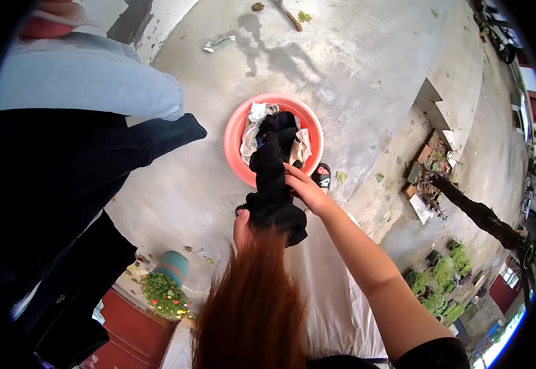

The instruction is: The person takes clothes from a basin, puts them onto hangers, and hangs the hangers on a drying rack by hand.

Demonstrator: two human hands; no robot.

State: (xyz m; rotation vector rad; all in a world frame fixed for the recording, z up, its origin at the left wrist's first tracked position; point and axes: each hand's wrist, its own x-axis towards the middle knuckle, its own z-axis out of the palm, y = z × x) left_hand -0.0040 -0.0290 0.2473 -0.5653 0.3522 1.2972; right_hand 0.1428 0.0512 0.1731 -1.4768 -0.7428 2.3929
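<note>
A bunched black cloth (271, 181) stretches from the pink basin (234, 132) up toward my body. My right hand (302, 184) lies against the cloth's right side, its fingers pressed together on the fabric. At the cloth's lower left, my left hand (241, 229) is on the fabric, with only part of it showing; hair covers the rest. Inside the basin are more black fabric, a white cloth (257, 112) and a beige cloth (301, 147).
Dark garments (65, 160) and a light blue one (90, 77) hang at the left. A sandalled foot (322, 177) is beside the basin. A flower pot (173, 267) and a wire hanger (209, 246) are at lower left. A tree trunk (483, 215) leans at the right.
</note>
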